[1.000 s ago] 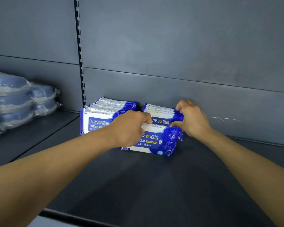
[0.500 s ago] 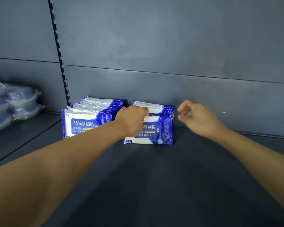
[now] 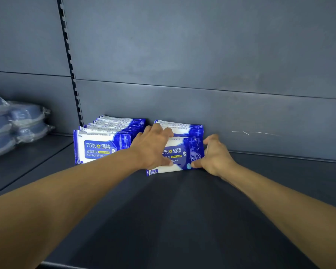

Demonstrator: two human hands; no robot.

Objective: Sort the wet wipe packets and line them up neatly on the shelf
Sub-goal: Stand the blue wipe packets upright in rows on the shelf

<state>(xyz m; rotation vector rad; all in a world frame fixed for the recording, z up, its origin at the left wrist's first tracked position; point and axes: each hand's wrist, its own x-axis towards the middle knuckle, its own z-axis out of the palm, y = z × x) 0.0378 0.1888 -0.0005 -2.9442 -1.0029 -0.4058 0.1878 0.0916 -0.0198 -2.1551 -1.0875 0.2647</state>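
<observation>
Two rows of blue-and-white alcohol wipe packets stand on edge on the dark shelf (image 3: pixel 173 220). The left row (image 3: pixel 103 146) holds several packets, one behind another. The right row (image 3: pixel 182 152) is shorter and stands against the back wall. My left hand (image 3: pixel 153 148) lies over the front packet of the right row, fingers curled over its top edge and thumb on its face. My right hand (image 3: pixel 214 155) touches that packet's right end, thumb at the lower corner and fingers against the side.
Clear-wrapped blue packs (image 3: pixel 14 125) are stacked on the neighbouring shelf section at the far left. A slotted upright (image 3: pixel 72 74) divides the sections. The grey back wall (image 3: pixel 241 117) rises right behind the packets. The shelf's front edge runs along the bottom.
My right hand, off to the right half a second ago, has come back to the front packet's right end. My left hand has spread over its top. The packet now stands more upright.
</observation>
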